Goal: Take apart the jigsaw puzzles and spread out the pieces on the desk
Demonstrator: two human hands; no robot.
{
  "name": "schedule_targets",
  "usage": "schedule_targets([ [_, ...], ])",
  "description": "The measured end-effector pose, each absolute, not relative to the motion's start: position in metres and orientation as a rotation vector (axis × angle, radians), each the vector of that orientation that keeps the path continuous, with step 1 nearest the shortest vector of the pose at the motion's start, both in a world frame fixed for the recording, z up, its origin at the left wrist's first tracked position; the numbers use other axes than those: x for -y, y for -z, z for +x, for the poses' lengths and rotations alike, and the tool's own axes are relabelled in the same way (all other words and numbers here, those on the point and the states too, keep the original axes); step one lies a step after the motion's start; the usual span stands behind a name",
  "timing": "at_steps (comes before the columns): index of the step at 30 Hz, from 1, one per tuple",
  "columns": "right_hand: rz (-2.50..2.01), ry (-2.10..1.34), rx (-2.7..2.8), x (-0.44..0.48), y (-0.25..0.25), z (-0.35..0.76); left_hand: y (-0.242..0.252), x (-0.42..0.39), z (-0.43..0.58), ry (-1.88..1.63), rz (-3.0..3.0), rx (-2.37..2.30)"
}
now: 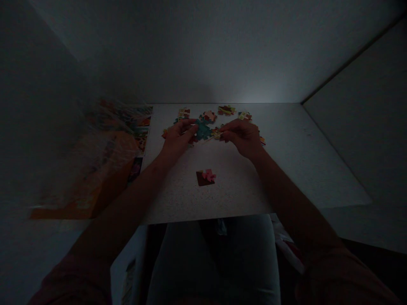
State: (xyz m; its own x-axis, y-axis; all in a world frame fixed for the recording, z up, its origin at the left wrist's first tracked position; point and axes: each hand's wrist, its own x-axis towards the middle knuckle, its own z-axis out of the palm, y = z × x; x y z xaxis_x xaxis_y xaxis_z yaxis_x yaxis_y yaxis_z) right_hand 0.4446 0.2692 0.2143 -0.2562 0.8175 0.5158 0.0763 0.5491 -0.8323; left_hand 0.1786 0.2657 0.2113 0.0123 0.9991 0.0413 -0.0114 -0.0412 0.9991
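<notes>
From my end I'm seeing a speckled white board (295, 169) with loose jigsaw pieces (226, 110) up top and a small brown-and-pink cluster (205, 178) nearer the front.

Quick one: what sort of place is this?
Probably a dim room at home, though that's hard to be sure of: jigsaw puzzle pieces on a speckled white tabletop, a plastic-wrapped printed package beside them, and a seated person's lap below.

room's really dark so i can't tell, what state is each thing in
left hand, fingers resting at the teal puzzle pieces
right hand, fingertips seemingly pinching the pale puzzle piece
pale puzzle piece, raised slightly, held at the teal pieces' edge
teal puzzle pieces, lying flat, seemingly joined
pink and brown puzzle pieces, lying flat together, untouched
plastic-wrapped printed package, lying left of the board, wrap on
</notes>
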Motion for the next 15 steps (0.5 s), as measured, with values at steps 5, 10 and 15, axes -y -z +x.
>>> schedule_targets([
  [5,-0.787,-0.963,1.575,-0.269,-0.218,0.446,-0.209,-0.276,0.172,-1.416,1.088,-1.205],
  [10,-0.791,-0.994,1.587,-0.269,-0.214,0.445,-0.201,-0.282,0.167,-1.447,1.135,-1.16],
  [15,-0.807,-1.035,1.589,-0.271,-0.212,0.446,-0.196,-0.282,0.163,-1.464,1.253,-1.146],
])
